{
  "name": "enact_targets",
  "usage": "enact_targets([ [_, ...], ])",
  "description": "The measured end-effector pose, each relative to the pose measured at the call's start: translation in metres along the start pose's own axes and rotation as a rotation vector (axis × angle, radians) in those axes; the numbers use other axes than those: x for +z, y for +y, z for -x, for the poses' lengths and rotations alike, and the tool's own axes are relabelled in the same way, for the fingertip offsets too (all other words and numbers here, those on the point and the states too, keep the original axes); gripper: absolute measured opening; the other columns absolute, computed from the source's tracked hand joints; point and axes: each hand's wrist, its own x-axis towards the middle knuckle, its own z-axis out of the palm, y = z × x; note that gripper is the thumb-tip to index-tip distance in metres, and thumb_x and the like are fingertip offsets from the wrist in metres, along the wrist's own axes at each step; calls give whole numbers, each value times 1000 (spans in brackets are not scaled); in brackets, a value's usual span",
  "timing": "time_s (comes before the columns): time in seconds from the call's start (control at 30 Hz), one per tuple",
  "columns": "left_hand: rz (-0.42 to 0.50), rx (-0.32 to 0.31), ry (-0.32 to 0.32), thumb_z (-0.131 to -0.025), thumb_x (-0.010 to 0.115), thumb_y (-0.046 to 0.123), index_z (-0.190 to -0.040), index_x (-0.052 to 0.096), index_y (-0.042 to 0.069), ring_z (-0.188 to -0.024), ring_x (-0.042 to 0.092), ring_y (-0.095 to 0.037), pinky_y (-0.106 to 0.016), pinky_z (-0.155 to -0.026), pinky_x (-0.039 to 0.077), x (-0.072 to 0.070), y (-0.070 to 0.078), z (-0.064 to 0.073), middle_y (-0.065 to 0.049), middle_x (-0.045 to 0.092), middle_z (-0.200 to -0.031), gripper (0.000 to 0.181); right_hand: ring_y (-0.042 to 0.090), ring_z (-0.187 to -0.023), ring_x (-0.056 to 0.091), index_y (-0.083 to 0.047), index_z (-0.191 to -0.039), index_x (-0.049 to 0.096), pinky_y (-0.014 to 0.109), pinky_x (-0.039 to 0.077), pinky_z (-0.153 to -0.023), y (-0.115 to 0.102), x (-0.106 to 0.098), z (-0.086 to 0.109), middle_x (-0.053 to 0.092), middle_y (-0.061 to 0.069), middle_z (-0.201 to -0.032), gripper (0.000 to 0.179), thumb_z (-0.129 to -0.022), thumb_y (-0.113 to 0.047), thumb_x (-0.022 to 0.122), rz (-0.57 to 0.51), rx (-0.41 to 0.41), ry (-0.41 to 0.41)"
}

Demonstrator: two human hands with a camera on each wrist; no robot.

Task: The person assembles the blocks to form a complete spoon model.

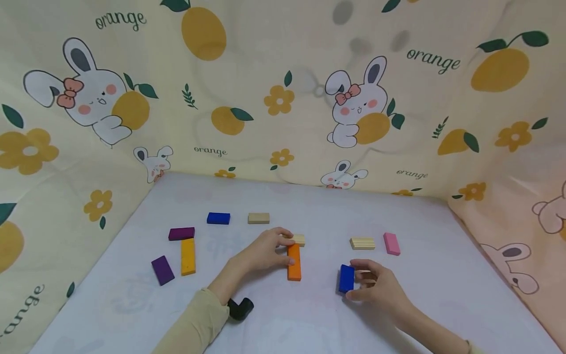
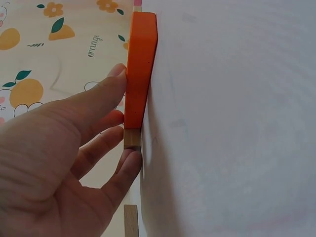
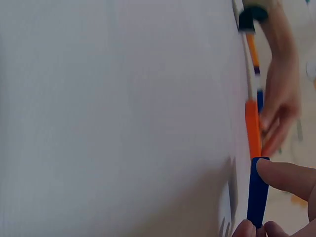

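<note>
My left hand (image 1: 263, 250) bends over an orange block (image 1: 294, 268) in the middle of the table. Its thumb and fingers grip the orange block's sides, while other fingertips touch a pale wooden block (image 1: 298, 240) at the far end. In the left wrist view, the orange block (image 2: 140, 69) meets the wooden block (image 2: 132, 138) end to side. To the right, my right hand (image 1: 380, 287) pinches a blue block (image 1: 347, 279) between thumb and fingers. The right wrist view shows the thumb at one end of this blue block (image 3: 257, 192) and fingertips at the other.
On the left lie a yellow block (image 1: 187, 257) touching a purple block (image 1: 182, 234), and another purple block (image 1: 162, 270). Farther back are a blue block (image 1: 218, 218) and a wooden block (image 1: 258, 218). A ridged wooden block (image 1: 362, 243) and pink block (image 1: 391, 244) lie right.
</note>
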Motion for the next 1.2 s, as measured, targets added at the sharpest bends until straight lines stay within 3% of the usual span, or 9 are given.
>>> enact_targets([
  [0.17, -5, -3, 0, -87, 77, 32, -134, 61, 8, -129, 44, -23, -41, -108, 35, -1, 0, 0, -2, 50, -140, 56, 24, -90, 56, -5, -126, 61, 29, 51, -68, -13, 27, 8, 62, 10, -104, 76, -57, 1, 93, -18, 19, -82],
  [0.33, -11, -9, -3, -87, 77, 32, -134, 62, 8, -129, 44, -23, -41, -108, 35, -2, 1, 0, -3, 51, -139, 55, 24, -86, 55, -1, -127, 58, 27, 51, -69, -20, 46, 11, 61, 9, -103, 74, -61, -3, 92, -13, -53, -211],
  [0.47, -7, -14, -1, -87, 77, 32, -134, 62, 9, -128, 45, -23, -42, -107, 36, -3, 3, 1, -3, 52, -139, 54, 24, -85, 55, 0, -128, 57, 26, 51, -69, -24, 56, 11, 61, 8, -105, 73, -64, -5, 92, -13, -101, -266],
  [0.93, 5, 14, 7, -87, 77, 31, -133, 62, 7, -127, 46, -24, -42, -108, 35, -2, 2, 0, -4, 52, -137, 54, 23, -81, 56, -1, -129, 56, 25, 52, -69, -28, 73, 7, 60, 6, -98, 74, -65, -6, 92, 16, -142, -276],
  [1.2, -6, -1, 6, -88, 76, 32, -134, 62, 7, -127, 45, -24, -43, -108, 35, -1, 3, 0, -4, 52, -138, 54, 24, -84, 57, -1, -129, 54, 26, 53, -72, -28, 79, 3, 61, 6, -107, 74, -66, -5, 91, 11, -170, -284],
])
